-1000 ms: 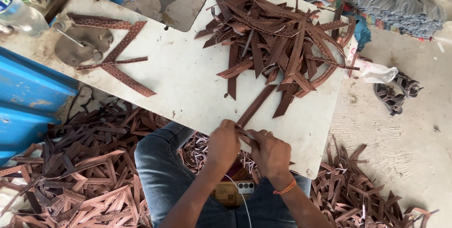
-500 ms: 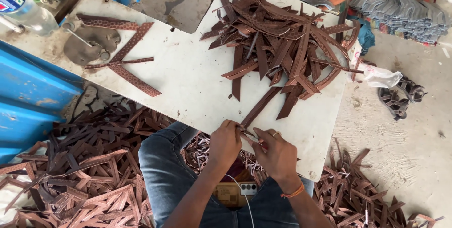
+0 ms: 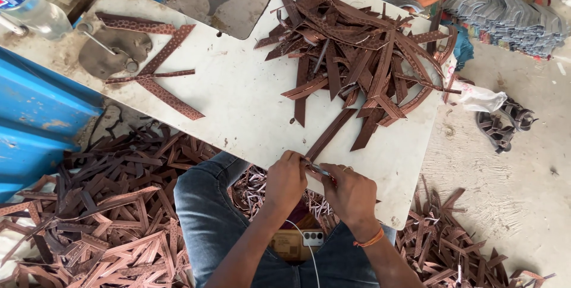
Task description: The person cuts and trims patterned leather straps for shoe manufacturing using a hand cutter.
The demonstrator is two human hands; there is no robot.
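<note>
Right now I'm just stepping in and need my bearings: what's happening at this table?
A seated person works at the near edge of a white table. The left hand and right hand meet on one long brown strip, with a small metal tool between them. A big heap of brown strips covers the far side, and more strips litter the floor. A phone rests in the lap.

Reddish-brown strips [image 3: 357, 68], some dotted with pale specks, cover the off-white tabletop [image 3: 238, 97] toward one o'clock. At nine o'clock a bright blue panel [image 3: 35, 115]. Blue jeans [image 3: 208, 216]; an orange wristband [image 3: 370, 241].
</note>
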